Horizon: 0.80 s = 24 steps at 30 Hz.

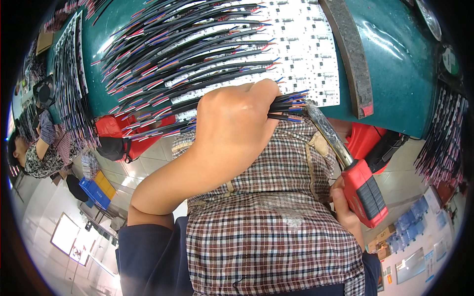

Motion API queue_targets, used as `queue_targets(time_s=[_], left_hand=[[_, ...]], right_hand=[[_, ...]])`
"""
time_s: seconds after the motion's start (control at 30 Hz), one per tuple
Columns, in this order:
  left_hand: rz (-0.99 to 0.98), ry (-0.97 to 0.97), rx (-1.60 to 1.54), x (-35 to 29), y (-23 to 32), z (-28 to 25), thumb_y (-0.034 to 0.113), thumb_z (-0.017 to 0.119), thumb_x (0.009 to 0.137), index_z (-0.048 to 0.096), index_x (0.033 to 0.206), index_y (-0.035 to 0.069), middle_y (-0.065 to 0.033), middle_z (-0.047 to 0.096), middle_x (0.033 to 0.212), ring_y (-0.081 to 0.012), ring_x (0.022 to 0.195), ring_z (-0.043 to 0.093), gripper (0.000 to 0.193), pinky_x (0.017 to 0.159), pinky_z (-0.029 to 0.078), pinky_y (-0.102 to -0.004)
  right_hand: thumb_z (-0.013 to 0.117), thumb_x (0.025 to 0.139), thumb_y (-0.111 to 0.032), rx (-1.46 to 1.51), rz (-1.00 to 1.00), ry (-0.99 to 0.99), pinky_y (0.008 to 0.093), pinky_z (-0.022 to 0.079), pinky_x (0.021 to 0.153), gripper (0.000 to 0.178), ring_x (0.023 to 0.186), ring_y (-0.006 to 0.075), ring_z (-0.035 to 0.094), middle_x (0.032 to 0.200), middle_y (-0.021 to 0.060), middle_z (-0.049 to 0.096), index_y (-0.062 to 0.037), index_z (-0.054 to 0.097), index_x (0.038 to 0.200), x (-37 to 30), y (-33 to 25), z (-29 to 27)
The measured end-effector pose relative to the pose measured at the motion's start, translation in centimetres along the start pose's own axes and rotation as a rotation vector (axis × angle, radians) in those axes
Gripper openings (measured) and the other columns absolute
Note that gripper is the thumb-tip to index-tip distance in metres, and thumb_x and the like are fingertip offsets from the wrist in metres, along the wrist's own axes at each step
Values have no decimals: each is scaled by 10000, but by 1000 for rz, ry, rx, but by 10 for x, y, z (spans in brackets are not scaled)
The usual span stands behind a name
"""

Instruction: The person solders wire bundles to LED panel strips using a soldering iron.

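My left hand (232, 113) is closed around a bunch of black cables (284, 103) at the table's near edge. Their stripped ends, with blue, red and white wires, stick out to the right of the fist. My right hand (345, 209), low on the right, grips a soldering iron (363, 195) with a red and black handle; its fingers are partly hidden behind it. The iron's metal barrel slants up to the left, its tip close to the wire ends. Under the cables lies a white circuit board panel (303, 49) with rows of small black parts.
A dark bar (350, 59) lies along the panel's right side on the green tabletop (395, 74). More cables (442, 138) hang at the far right and on a panel (74, 74) at left. Another person (42, 148) sits at left. Red stools or bags (116, 130) stand below the table.
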<state>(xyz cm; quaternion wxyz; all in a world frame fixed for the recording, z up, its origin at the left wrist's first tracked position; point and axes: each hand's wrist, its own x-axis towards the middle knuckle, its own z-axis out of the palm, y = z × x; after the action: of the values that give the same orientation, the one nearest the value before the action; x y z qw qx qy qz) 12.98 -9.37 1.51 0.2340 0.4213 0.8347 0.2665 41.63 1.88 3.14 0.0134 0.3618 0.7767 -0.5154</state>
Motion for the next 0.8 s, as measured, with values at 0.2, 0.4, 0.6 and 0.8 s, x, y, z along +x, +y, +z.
queue_targets(time_s=[0.2,0.4,0.6,0.8], left_hand=[[7,-14,14,3,-1,0,105,763,803,681,863,52,-111,664,691,-239,555,643,114,524,480,-316],[-13,-23,-21,8,-1,-4,155,782,815,676,860,45,-90,652,677,-217,527,610,159,514,465,-301],[-1,-30,7,8,-1,-5,163,785,808,677,838,40,-90,631,653,-209,508,579,167,505,451,-310],[11,-29,-10,10,-2,-5,151,784,796,666,814,35,-106,624,650,-226,514,583,166,504,449,-319]], right_hand=[[781,699,-90,-33,-22,44,372,526,640,297,688,303,662,867,153,678,8,681,961,-2,-2,3],[781,705,-101,-16,-8,3,361,518,623,299,679,304,659,855,150,676,9,683,965,-3,1,2],[773,688,-86,-61,-43,-47,351,514,612,300,669,295,655,833,140,665,7,682,958,3,-3,2],[773,662,-68,-72,-19,-24,361,523,622,318,675,296,658,846,148,666,10,683,957,1,-3,2]])
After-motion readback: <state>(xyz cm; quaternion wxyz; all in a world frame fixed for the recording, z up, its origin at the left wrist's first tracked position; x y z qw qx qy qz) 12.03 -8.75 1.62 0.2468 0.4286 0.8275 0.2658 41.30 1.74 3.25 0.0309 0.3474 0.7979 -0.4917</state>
